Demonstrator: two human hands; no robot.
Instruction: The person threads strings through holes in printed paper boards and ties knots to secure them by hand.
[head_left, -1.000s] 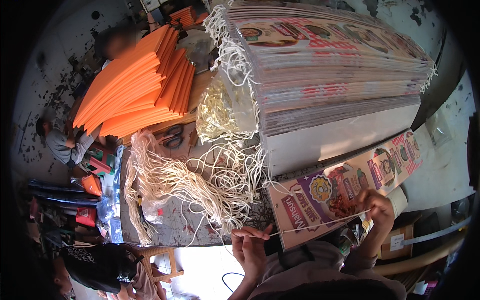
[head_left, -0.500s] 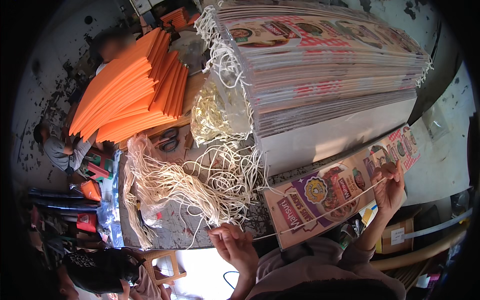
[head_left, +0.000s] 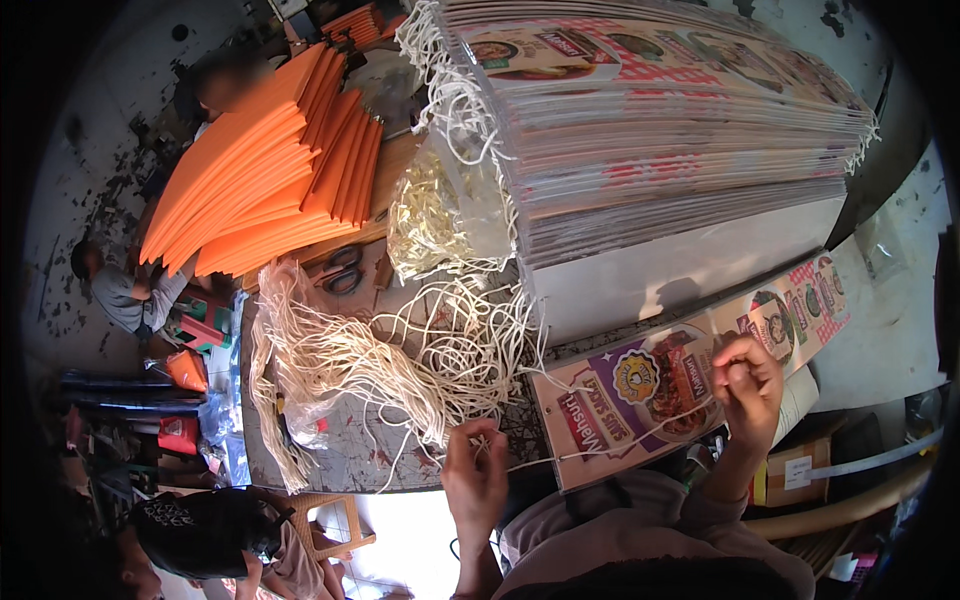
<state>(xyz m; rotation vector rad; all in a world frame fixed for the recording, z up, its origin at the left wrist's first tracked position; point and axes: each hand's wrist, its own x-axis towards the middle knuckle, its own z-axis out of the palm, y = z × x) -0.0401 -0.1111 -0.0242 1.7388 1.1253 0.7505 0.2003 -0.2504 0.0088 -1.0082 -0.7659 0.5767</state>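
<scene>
1. One cord (head_left: 657, 430) crosses the sign (head_left: 685, 375) by the desk (head_left: 345, 460) edge, likely for reach.
2. Right hand (head_left: 752, 398) pinches it, fingers nearly together, seemingly for control.
3. Left hand (head_left: 475, 485) half-curled, hold unclear.

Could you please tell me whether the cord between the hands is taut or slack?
Slack, it seems: the cord curves across the printed panel between the left hand and right hand, rather than running straight.

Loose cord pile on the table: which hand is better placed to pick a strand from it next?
Left, most likely: the left hand is beside the cord pile, the right hand farther off at the printed panel. A cord runs between them, so either may be busy.
</scene>
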